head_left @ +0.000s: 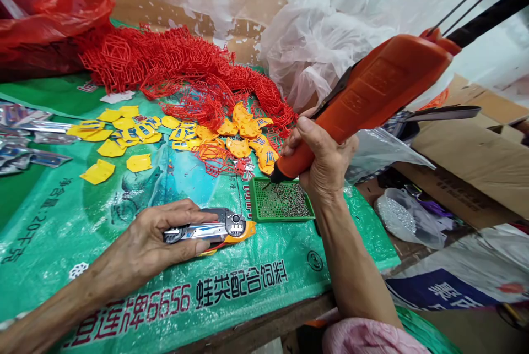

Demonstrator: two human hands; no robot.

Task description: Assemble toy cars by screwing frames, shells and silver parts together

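Note:
My left hand (165, 235) grips a small toy car body (217, 225), black and silver with an orange-yellow end, low over the green sheet. An orange electric screwdriver (372, 90) is held in my right hand (324, 158), its fingers wrapped round the lower body. The tool slants down to the left. Its dark tip is over a green tray (255, 216) that holds many small screws (293, 200). The tray lies just right of the toy. Whether a screw sits on the tip is too small to tell.
Red plastic mesh-like parts (165, 62) are heaped behind yellow pieces (136, 131) and orange pieces (248, 128). Silver parts (28, 134) lie at the left. A clear tub (407, 219) and cardboard boxes (471, 161) stand right of the table edge. Cables rise from the screwdriver.

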